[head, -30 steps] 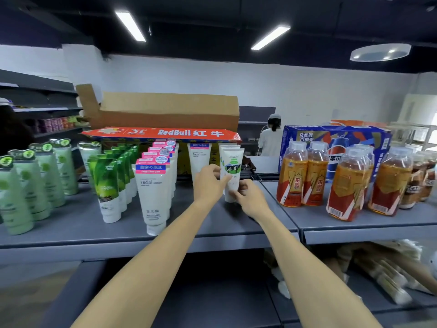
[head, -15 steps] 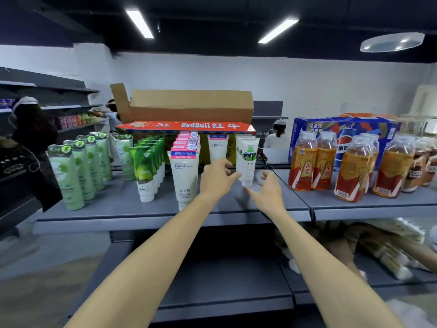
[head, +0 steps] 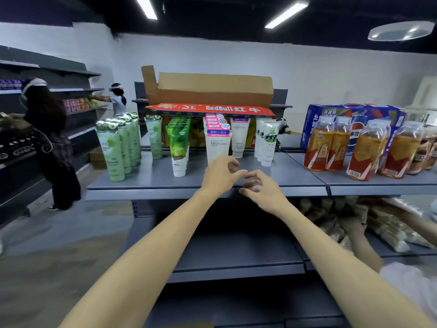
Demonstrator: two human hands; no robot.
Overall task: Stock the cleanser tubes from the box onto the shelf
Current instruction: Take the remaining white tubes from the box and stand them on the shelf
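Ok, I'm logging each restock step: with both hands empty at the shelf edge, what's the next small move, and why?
Probably reach for another tube from the box. Both the left hand and right hand hold nothing, hovering at the shelf front edge, and the white tubes stand upright on their own, so nothing there seems to need fixing.

Cleanser tubes stand upright on their caps in rows running front to back on the grey shelf (head: 272, 183). Toward its left edge is a row of pale green tubes (head: 113, 150), with one more pale green tube (head: 154, 138) behind, near the back edge. Next come bright green tubes (head: 179, 150), then white tubes with pink tops (head: 218, 145), a single white tube (head: 239, 138) and, rightmost, white tubes with a green picture (head: 268, 145). The open cardboard box (head: 212, 91) sits at the back edge.
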